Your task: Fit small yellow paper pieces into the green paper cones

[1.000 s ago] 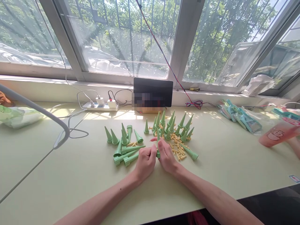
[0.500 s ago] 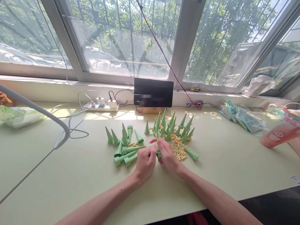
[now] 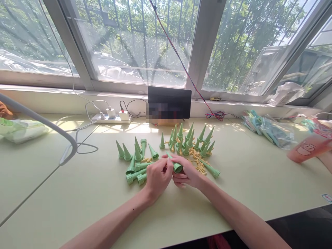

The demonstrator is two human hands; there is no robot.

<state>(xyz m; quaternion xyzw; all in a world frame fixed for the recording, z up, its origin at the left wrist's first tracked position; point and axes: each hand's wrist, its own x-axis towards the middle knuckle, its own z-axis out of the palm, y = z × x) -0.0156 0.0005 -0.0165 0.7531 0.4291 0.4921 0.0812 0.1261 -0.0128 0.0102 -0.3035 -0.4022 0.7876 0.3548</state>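
My right hand (image 3: 187, 172) is wrapped round a green plastic watering spike (image 3: 177, 168), a hollow cone whose open wide end tilts toward me. Against it, at the left, my left hand (image 3: 159, 173) is closed, thumb and forefinger pressed together by the spike; what they pinch is hidden. Beyond my hands several green spikes (image 3: 190, 140) stand point up, some with small yellow pieces in their sides. Loose yellow valve-like pieces (image 3: 201, 168) lie in a pile right of my right hand. More green spikes (image 3: 133, 175), some lying and some upright, are grouped at the left.
A dark tablet (image 3: 169, 102) leans at the back by the window. Left of it lies a white power strip (image 3: 111, 118) with cables. A grey curved tube (image 3: 52, 126) crosses the left side. Plastic bags (image 3: 275, 130) and a pink drink cup (image 3: 303, 148) are at the right.
The spike has tipped from near upright, so its open end now faces me. My right fingers have shifted round it, and my left hand has moved slightly left.
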